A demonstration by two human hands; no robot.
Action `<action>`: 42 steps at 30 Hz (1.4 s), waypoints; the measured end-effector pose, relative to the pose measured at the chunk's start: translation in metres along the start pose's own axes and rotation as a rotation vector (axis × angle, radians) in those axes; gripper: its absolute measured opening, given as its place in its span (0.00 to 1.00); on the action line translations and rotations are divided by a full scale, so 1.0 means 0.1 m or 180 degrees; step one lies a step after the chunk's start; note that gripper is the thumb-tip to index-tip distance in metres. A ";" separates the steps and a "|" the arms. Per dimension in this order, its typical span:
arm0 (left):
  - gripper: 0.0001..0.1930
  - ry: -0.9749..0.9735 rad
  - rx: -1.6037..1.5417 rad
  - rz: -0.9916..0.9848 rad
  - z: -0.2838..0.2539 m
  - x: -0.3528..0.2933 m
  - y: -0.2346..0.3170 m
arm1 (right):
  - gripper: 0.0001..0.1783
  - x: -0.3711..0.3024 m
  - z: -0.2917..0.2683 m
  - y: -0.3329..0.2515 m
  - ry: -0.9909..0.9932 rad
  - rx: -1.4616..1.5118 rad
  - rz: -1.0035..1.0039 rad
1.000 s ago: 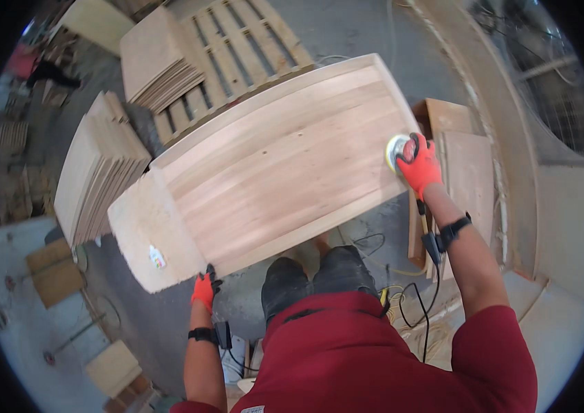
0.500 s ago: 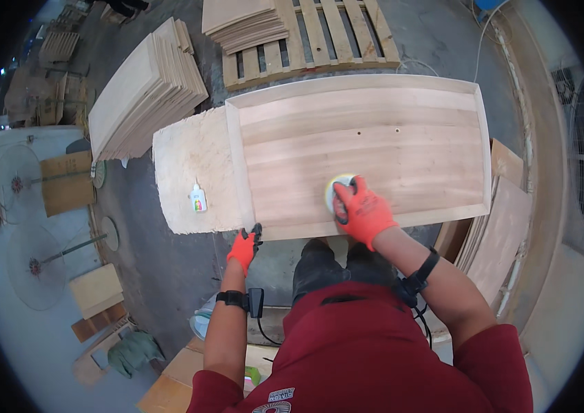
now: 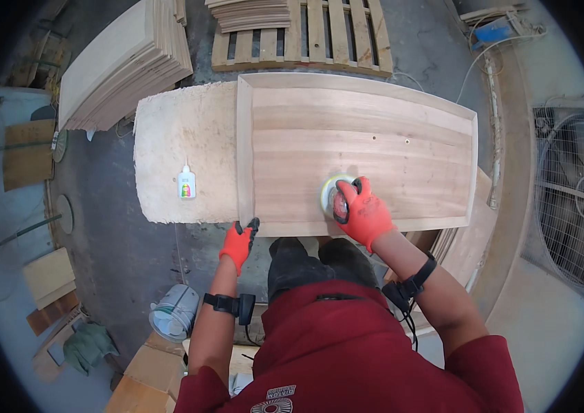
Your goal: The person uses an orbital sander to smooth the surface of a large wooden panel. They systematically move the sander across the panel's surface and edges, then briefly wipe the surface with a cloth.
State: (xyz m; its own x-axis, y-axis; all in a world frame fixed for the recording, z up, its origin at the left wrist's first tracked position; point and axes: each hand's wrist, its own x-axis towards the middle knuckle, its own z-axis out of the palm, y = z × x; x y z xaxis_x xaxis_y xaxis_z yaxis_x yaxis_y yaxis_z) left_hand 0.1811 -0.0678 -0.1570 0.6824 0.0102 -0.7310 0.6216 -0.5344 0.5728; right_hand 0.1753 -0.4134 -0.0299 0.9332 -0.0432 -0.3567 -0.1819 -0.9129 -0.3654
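A shallow wooden tray-like panel (image 3: 292,110) with a raised rim lies in front of me, two small holes in its face. On its lower middle, my right hand (image 3: 363,215), in a red glove with black fingertips, is closed around a round, pale disc-shaped tool (image 3: 327,197) with a yellow-green rim. The tool's underside is hidden. At the panel's near left corner, my left hand (image 3: 240,241), gloved the same way, grips the rim. Left of the panel, a small white glue bottle (image 3: 186,182) with a thin nozzle and colourful label lies on a rough pale board (image 3: 202,124).
Stacked wooden sheets (image 3: 120,62) stand at the far left, and a slatted pallet (image 3: 306,51) lies beyond the panel. A large caged fan (image 3: 574,199) is at the right. Near my left forearm sits a bucket (image 3: 174,313), with cardboard (image 3: 151,372) below it.
My view has shifted, bringing more of the right-hand fan and the bucket into sight. The tool stays on the lower middle of the panel in my right hand; my left hand keeps the corner.
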 end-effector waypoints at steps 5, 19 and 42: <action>0.12 -0.0028 -0.0077 -0.0048 -0.06 -0.17 0.29 | 0.38 -0.27 0.01 -0.02 -0.0340 -0.0102 -0.0078; 0.18 -0.0396 0.0141 -0.0352 -0.14 -0.12 0.33 | 0.36 0.58 -0.28 -0.04 0.0147 -0.0049 0.0517; 0.18 -0.0448 0.0144 -0.0255 -0.18 0.05 0.09 | 0.36 1.19 -0.76 0.28 0.0648 0.0160 0.1114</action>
State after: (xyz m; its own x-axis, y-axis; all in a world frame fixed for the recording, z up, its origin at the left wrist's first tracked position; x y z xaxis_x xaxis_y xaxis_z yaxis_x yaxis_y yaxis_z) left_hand 0.1966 -0.0574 -0.1493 0.5687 -0.0626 -0.8201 0.6517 -0.5740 0.4958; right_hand 0.3047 -0.4751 -0.0172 0.8536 -0.4318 -0.2915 -0.5097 -0.8080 -0.2956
